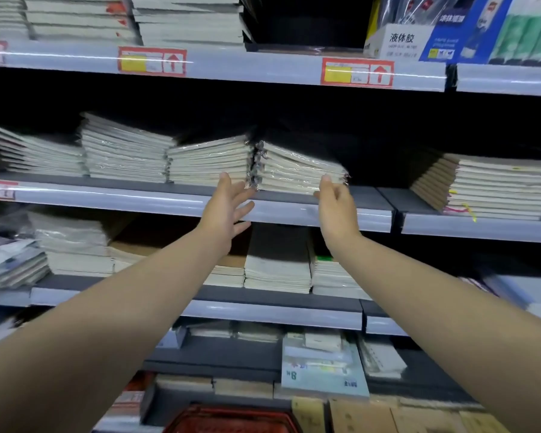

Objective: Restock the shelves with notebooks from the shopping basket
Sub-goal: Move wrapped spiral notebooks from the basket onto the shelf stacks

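A stack of plastic-wrapped notebooks lies tilted on the middle shelf, its right side lower than its left. My left hand reaches up with fingers spread and straight, fingertips at the stack's lower left corner. My right hand is at the stack's lower right corner, thumb up against its edge, fingers curled under; whether they grip the stack is unclear. The red shopping basket shows at the bottom edge, between my forearms.
More notebook stacks fill the middle shelf to the left, and a brown-edged stack sits to the right. A dark gap lies between the tilted stack and the brown-edged one. Shelves above and below hold further stationery.
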`<act>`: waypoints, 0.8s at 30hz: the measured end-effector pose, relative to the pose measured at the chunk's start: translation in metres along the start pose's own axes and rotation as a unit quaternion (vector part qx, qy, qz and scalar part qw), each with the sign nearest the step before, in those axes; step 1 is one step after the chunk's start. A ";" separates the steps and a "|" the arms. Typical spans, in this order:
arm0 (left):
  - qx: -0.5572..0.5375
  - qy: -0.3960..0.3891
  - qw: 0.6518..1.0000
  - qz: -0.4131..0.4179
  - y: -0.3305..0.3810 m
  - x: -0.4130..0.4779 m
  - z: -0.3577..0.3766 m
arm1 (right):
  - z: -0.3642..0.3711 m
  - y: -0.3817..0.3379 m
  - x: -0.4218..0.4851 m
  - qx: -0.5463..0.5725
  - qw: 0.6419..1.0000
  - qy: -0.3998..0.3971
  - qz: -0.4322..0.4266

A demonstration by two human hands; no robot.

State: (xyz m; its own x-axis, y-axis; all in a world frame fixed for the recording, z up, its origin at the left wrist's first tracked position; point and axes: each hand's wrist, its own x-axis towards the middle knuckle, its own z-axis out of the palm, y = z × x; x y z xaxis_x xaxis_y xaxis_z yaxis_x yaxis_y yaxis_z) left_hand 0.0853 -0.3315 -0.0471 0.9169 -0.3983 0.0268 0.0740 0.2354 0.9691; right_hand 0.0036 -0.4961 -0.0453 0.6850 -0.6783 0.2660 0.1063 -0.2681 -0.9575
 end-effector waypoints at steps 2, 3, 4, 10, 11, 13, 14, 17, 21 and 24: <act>0.007 -0.017 1.000 -0.010 -0.002 -0.004 -0.009 | 0.003 -0.001 -0.009 0.002 1.000 0.010 0.011; 0.010 -0.024 1.000 -0.017 -0.003 -0.007 -0.014 | 0.005 -0.001 -0.013 0.004 1.000 0.015 0.017; 0.013 -0.029 0.999 -0.026 -0.005 -0.011 -0.019 | 0.007 -0.001 -0.018 0.003 1.000 0.019 0.024; 0.018 -0.045 0.996 -0.076 -0.022 -0.036 -0.059 | 0.031 0.011 -0.071 -0.022 0.997 0.022 0.072; 0.020 -0.045 0.995 -0.087 -0.026 -0.041 -0.065 | 0.034 0.015 -0.081 -0.024 0.996 0.018 0.079; 0.030 -0.045 0.993 -0.103 -0.036 -0.053 -0.078 | 0.040 0.025 -0.102 -0.035 0.995 0.016 0.091; 0.034 -0.046 0.992 -0.109 -0.043 -0.060 -0.084 | 0.042 0.030 -0.112 -0.042 0.994 0.016 0.098; 0.040 -0.046 0.988 -0.139 -0.065 -0.081 -0.103 | 0.048 0.044 -0.140 -0.048 0.990 0.017 0.134; 0.047 -0.046 0.982 -0.178 -0.095 -0.101 -0.121 | 0.052 0.072 -0.175 -0.058 0.984 0.009 0.170; 0.053 -0.048 0.975 -0.210 -0.116 -0.111 -0.125 | 0.051 0.093 -0.192 -0.075 0.980 0.014 0.184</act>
State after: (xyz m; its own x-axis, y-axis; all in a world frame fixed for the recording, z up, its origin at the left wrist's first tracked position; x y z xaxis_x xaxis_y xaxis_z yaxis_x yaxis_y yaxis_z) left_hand 0.0240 -0.2040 -0.1929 0.7730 -0.5217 -0.3610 0.3898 -0.0583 0.9191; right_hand -0.0807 -0.3558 -0.1910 0.6370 -0.7657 -0.0896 -0.2533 -0.0982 -0.9624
